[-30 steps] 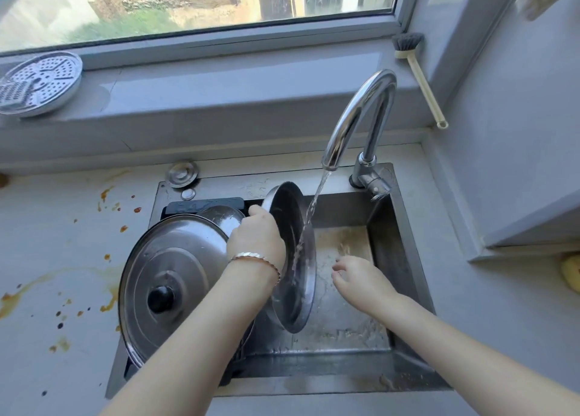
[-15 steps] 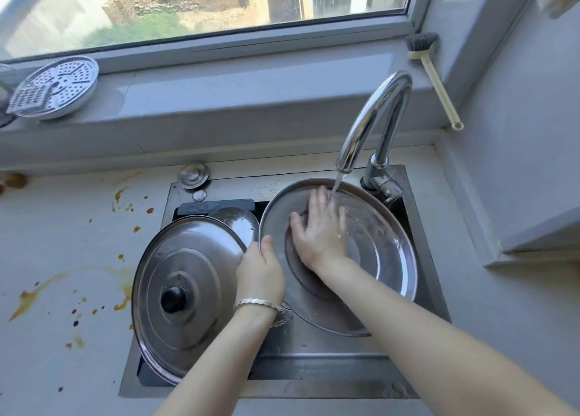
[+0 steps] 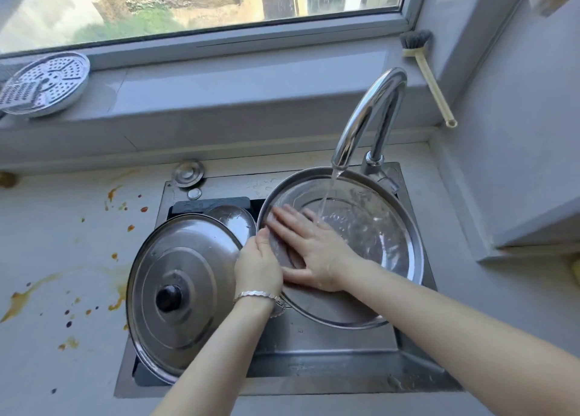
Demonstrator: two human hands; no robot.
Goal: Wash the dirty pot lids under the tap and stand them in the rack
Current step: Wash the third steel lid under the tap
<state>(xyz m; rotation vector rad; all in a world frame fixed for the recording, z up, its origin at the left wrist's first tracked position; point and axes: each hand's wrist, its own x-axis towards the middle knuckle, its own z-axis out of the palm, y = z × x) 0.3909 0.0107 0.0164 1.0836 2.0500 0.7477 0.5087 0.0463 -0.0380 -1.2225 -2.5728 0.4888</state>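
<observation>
Rinsing large lid (image 3: 376, 246) under running tap (image 3: 370, 111), over sink (image 3: 314, 353): your left hand (image 3: 259, 268) grips its rim, your right hand (image 3: 309, 249) lies flat, fingers straight, on inner face. Knobbed lid (image 3: 182, 290) and smaller lid (image 3: 233, 221) wait beside it, apparently unwashed. Nothing racked yet.

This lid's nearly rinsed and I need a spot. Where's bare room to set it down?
Bare: the counter right of the sink; the window ledge between steamer plate and brush; the stained counter left of the sink. Crowded: the sink's left half, filled by the knobbed lid and a small lid.
</observation>
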